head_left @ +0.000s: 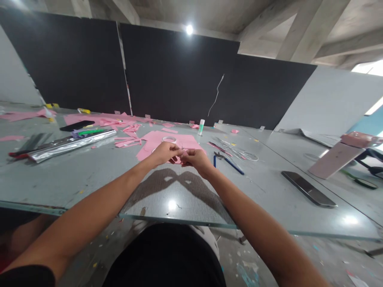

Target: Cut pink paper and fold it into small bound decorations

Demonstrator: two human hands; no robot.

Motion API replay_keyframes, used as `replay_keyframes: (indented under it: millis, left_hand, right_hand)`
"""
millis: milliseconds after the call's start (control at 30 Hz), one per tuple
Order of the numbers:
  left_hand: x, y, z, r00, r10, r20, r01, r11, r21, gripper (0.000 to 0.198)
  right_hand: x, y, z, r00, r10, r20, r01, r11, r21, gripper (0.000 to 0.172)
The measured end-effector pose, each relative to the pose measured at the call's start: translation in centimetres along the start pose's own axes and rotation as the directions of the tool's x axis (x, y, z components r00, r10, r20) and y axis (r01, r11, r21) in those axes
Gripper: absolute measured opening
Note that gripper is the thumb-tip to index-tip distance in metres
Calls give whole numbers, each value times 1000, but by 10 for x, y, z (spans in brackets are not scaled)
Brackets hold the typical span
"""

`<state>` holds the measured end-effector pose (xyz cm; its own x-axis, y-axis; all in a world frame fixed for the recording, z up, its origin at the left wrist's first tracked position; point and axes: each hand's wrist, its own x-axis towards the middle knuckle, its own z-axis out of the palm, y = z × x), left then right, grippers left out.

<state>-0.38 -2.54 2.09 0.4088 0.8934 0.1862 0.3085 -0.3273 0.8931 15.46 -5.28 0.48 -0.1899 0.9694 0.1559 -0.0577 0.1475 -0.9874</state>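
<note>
Fingertips almost meeting, my left hand [165, 154] and my right hand [196, 160] pinch a small piece of pink paper [184, 153] between them. Part of that piece is hidden behind the fingers. Under and beyond both hands lie larger pink paper sheets [188, 140]. A roll of tape [169, 139] rests on these sheets, just past my left hand. To the right of my right hand are blue-handled pliers [230, 162], lying with their handles apart. Loose silvery wire [243, 153] is coiled behind the pliers.
A glue stick [201, 127] stands upright at the back. Pink scraps [130, 135] and a foil roll [72, 145] lie left. Rightward are a dark phone [308, 188], a pink bottle [336, 155] and a green-rimmed object [363, 182]. A black panel [179, 71] rises behind the table.
</note>
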Motion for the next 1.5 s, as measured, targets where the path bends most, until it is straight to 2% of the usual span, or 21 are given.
replay_keyframes:
  millis: [167,267,333,467,567,800,933,1033,1200,1333,1500]
  left_hand:
    - [1,0,0,982,138,-127,-113,977,182,32]
    - [-1,4,1,975,164,-147,-126,963,238,31]
    - [-2,6,1,979,142,-145,-112,973,200,32]
    - [-1,6,3,987,51,-150,-62,996,-71,32]
    - [-1,5,5,988,3,-157,-31,984,-173,30]
    - [-3,7,7,978,35,-203,-83,969,-233,25]
    - [-6,11,10,989,13,-148,-44,978,-206,26]
    - [-6,11,9,992,37,-121,-61,978,-200,30]
    - [-1,4,3,980,75,-185,-123,956,-265,31]
    - [1,1,3,979,40,-198,-84,971,-223,34]
    - [-2,5,6,994,-36,-107,6,963,-270,39]
  right_hand:
    - [2,1,-1,1000,19,-23,-20,997,-76,19]
    - [3,3,-1,1000,8,-29,-12,992,-122,21]
    - [4,4,-1,1000,8,-30,-11,995,-98,23]
    - [3,4,-1,998,-9,-57,9,1000,-8,26]
    - [2,3,-1,998,-9,-60,10,1000,7,29]
    - [2,3,-2,999,-1,-39,1,1000,-5,33]
    - [4,4,0,999,-2,-47,1,1000,-29,35]
    - [4,5,0,1000,-6,-25,4,996,-88,34]
    - [4,4,-3,999,-49,-20,47,995,-91,39]
    - [6,4,-6,995,-79,-56,69,985,-157,35]
    - [8,6,-6,988,-130,-78,112,972,-208,30]
